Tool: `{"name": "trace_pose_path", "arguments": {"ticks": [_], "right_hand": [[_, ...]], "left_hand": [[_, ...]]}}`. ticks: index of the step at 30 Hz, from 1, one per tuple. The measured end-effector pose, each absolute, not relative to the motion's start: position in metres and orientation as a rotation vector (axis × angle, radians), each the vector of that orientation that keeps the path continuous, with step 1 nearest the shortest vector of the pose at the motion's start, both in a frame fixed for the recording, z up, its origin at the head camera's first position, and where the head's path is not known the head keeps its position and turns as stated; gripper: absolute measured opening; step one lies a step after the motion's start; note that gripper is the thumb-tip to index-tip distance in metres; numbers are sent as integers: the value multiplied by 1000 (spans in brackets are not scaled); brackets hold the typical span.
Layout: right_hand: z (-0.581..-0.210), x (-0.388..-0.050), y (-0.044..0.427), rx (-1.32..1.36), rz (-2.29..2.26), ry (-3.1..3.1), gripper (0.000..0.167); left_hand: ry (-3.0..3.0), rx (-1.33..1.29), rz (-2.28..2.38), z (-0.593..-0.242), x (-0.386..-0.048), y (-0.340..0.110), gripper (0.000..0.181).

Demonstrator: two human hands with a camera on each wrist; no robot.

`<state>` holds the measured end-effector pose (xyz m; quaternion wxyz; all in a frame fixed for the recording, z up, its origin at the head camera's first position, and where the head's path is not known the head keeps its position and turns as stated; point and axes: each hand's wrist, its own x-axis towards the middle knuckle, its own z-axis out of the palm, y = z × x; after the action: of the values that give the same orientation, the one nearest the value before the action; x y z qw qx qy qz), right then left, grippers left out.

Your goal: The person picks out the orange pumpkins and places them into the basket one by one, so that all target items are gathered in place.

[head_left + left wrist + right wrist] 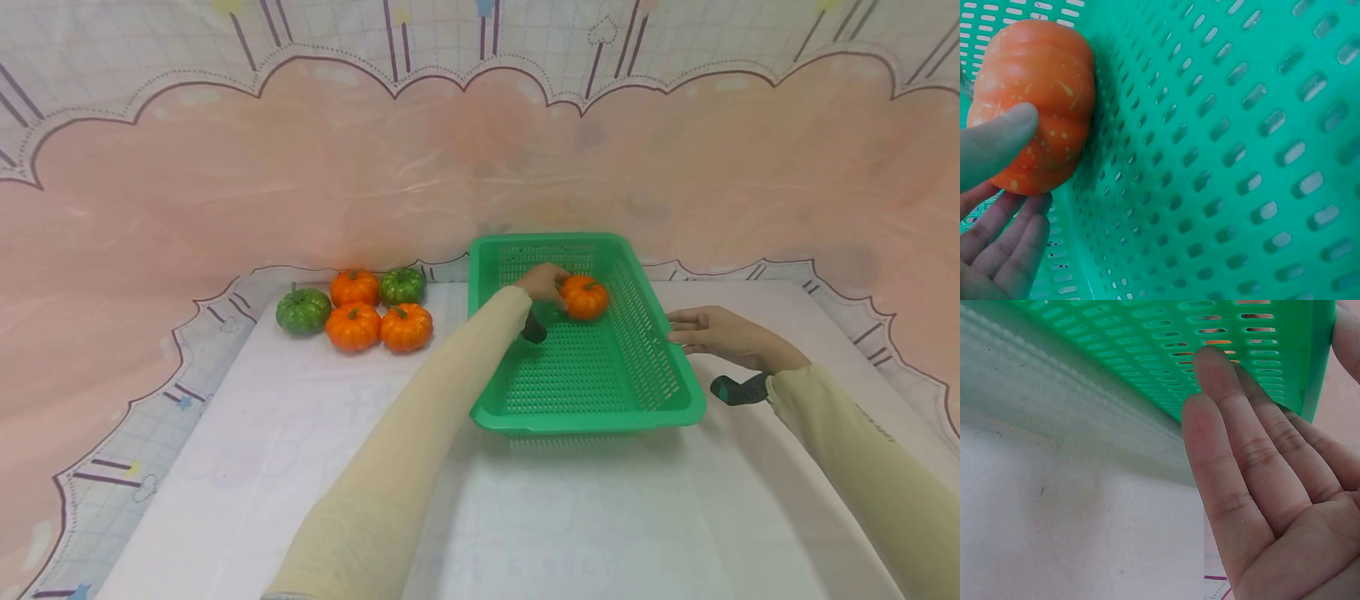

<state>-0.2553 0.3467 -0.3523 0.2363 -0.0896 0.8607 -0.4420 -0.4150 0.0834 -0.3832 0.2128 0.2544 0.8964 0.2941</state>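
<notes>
Left sleeve (405, 450) nearest us; our left grip (545, 283) pinches orange pumpkin (587, 298) just right of it, inside green basket (592, 422). Long axis unclear. Our right grip (716, 333), farther from pumpkin, straight-fingered at basket's outer side.

The green basket (588, 419) is open above, with room to reach down into its near half; its walls bar a low pass. Farther in, the left hand (542, 282) and the orange pumpkin (585, 298) take up space — the pumpkin just beside the right wall. The left sleeve (405, 442) crosses the left rim, the right hand (712, 335) obstructs the right, and a narrow table strip (448, 321) separates basket from five clustered pumpkins (353, 327).
</notes>
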Motion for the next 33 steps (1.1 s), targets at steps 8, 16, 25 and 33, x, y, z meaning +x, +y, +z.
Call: {"name": "trace_pose_path", "arguments": {"ticks": [8,16,25,33], "right_hand": [[-351,-254,347,-238,-1228,2348,69],[-353,-255,347,-230,-1238,2341,68],[-354,-256,348,-232,-1252,2329,69],[-353,-255,347,-239,-1250,2332,68]], "left_hand": [[2470,741,833,-385,-418,85,65],[2467,720,857,-385,-417,84,64],[2413,736,958,-385,-420,82,62],[2415,751,1017,-379,-414,80,60]]}}
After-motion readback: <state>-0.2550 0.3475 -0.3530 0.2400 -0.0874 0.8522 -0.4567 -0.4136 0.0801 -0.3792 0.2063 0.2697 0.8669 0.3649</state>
